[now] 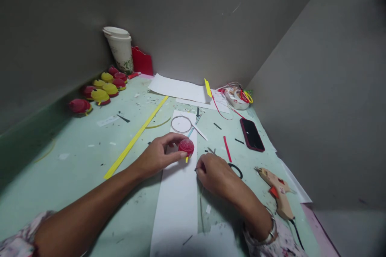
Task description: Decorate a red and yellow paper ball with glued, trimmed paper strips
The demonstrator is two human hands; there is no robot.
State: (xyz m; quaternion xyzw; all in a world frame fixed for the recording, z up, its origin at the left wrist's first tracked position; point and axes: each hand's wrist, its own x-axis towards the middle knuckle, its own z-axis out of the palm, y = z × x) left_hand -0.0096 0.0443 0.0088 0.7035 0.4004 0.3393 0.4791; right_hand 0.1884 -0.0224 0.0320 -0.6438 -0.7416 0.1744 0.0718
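Note:
My left hand (163, 150) grips a red, ribbed dome-shaped piece (186, 147) between thumb and fingers, with a small yellow tab (186, 160) jutting from its lower edge. It is held over a long white paper strip (177, 204). Just to the right, my right hand (212, 172) is closed in a pinch, and a tiny dark piece (196, 170) shows at its fingertips. Scissors (237, 170) lie partly hidden beneath that hand, a black handle loop and the metal tips showing. A thin ring (181, 124) rests on the paper strip beyond my left hand.
Red and yellow dome pieces (101, 96) stand at the left by white paper cups (119, 48). A long yellow strip (137, 136) crosses the table. At right lie a phone (252, 134) and a corded glue gun (277, 190); white paper (181, 88) lies at the back.

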